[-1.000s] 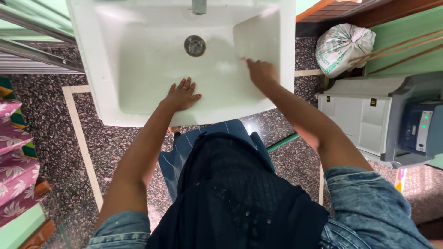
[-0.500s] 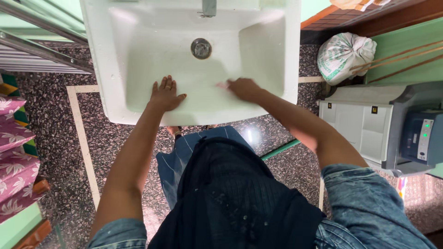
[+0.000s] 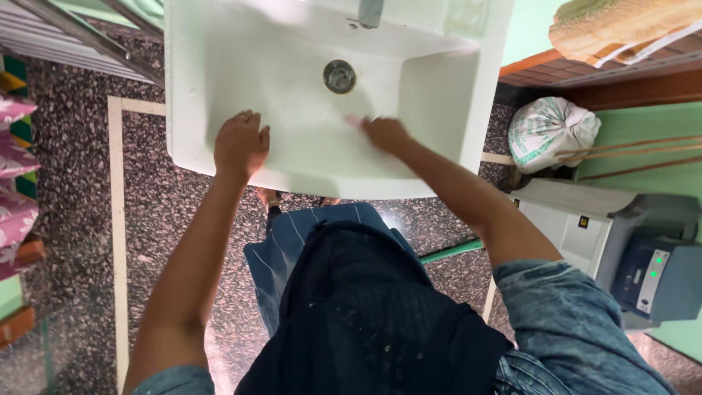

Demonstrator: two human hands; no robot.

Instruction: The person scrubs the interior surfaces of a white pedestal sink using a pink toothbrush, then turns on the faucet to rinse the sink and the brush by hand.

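The speckled dark stone floor [image 3: 80, 219] with its pale inlaid strip runs under a white rectangular sink [image 3: 183, 88], seen from above. To the right stand a grey printer-like machine [image 3: 643, 256] with a lit green lamp and a tied white sack [image 3: 552, 132] against a green wall; patterned pink fabric [image 3: 11, 183] shows at the left edge.

Sink: basin wet, drain [image 3: 339, 76] near the back wall, tap base [image 3: 370, 13] at the top edge.

Changes over the last second:
1. The left hand [image 3: 240, 145] has moved from lying flat inside the basin to the front left rim. Its fingers now curl over the rim edge; the grip is clenched on the sink, bracing.
2. The right hand [image 3: 385, 134] has swept from the right inner wall to the basin floor, just in front of the drain. A small pale pink piece [image 3: 354, 121], probably a sponge or cloth, shows at its fingertips; the grip appears closed on it, pressed to the basin floor.

Judgement: the wiping pass has covered the right wall and now works the centre; the left part of the basin looks yet to be covered.
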